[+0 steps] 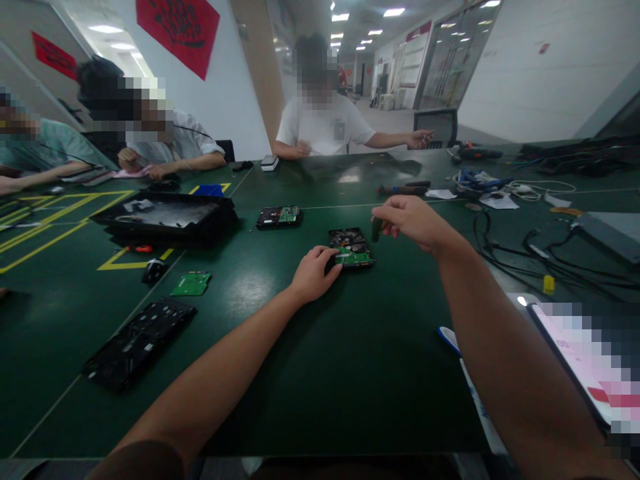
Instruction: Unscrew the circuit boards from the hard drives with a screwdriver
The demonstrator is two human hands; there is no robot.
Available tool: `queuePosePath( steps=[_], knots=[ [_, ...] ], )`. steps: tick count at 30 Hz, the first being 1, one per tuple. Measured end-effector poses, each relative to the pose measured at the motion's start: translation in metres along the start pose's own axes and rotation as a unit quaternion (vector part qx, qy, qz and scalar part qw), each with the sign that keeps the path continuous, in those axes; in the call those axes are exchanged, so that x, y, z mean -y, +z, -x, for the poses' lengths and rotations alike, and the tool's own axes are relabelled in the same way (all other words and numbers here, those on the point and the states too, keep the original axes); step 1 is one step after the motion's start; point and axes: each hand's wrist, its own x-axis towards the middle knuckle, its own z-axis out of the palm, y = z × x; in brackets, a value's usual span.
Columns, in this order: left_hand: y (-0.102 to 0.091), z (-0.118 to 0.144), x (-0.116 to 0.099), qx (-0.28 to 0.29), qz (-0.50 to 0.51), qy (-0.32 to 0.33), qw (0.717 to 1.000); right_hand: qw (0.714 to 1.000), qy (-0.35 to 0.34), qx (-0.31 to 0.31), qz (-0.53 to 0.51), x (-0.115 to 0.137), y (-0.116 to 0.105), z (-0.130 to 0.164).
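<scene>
A hard drive (349, 238) lies flat on the green table, its green circuit board (356, 257) facing up at the near end. My left hand (315, 272) grips its left near edge, fingers on top and thumb at the near side. Just right of the drive, my right hand (406, 221) is raised with its fingers pinched round a short dark tool (376, 230) that looks like a screwdriver. It points down; its tip cannot be made out. Farther left lies a second hard drive (279, 217), also board side up.
A loose green circuit board (191, 284), a black casing (137, 343) and a black tray (170, 213) lie on the left. Black cables (520, 253), a grey metal box (613, 233) and a screen (570, 360) are on the right. A person (325, 123) sits opposite, others at left.
</scene>
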Motion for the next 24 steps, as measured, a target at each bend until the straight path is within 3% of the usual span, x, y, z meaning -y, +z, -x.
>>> queuePosePath(
  steps=[11,18,24],
  knots=[
    [-0.0002,-0.0001,-0.0009,-0.001,0.001,-0.003,1.000,0.988,0.023,0.082,-0.128,0.0058,0.0039,0.0050],
    [0.0000,-0.0002,0.0004,0.008,0.001,-0.011,1.000,1.000,0.003,-0.001,0.017,0.0017,-0.0006,0.0002],
    [0.0004,0.0000,0.0016,0.006,0.005,-0.014,1.000,1.000,-0.017,0.018,-0.001,0.0001,0.0006,-0.0013]
  ],
)
